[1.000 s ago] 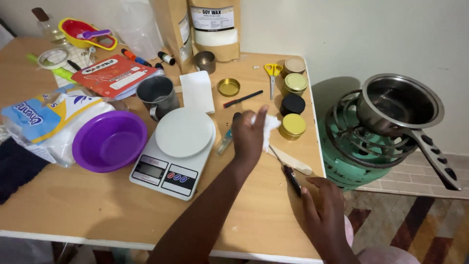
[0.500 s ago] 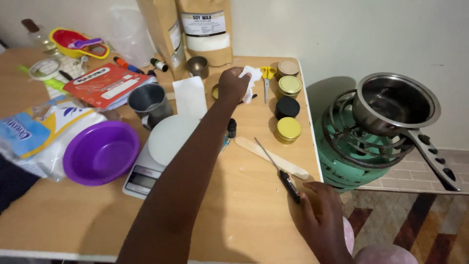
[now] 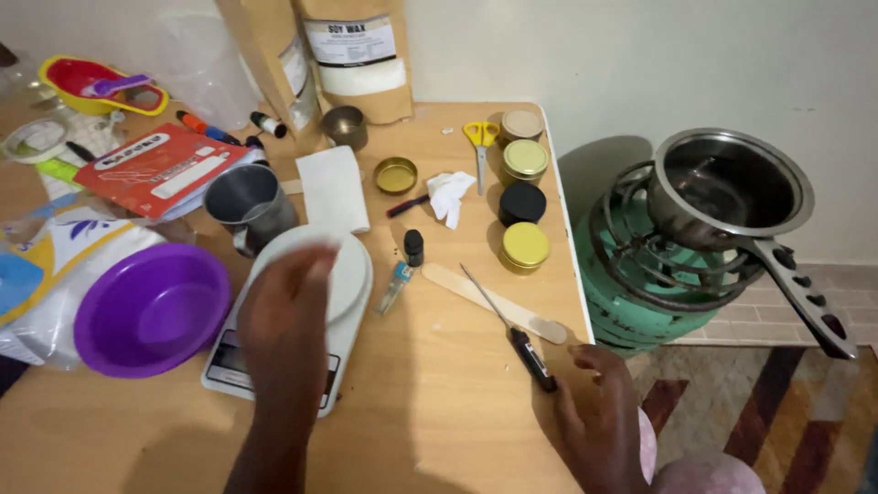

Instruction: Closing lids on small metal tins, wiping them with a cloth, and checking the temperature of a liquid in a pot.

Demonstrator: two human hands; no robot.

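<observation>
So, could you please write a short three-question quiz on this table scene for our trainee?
1. True or false: the purple plastic bowl holds water.
2. What does the left hand hover over?
3. The right hand rests nearest: A) yellow-handled scissors B) black-handled probe thermometer C) crumpled white tissue.

Key: 1 false, it looks empty. 2 the white digital kitchen scale. 3 B.

Wooden worktop (image 3: 439,402), white scale (image 3: 343,293), purple bowl (image 3: 151,306), metal cup (image 3: 249,203), red book (image 3: 155,169), yellow scissors (image 3: 480,142), round tins (image 3: 523,206), flat stick (image 3: 494,302), crumpled tissue (image 3: 450,194), brown bag (image 3: 358,55)
</observation>
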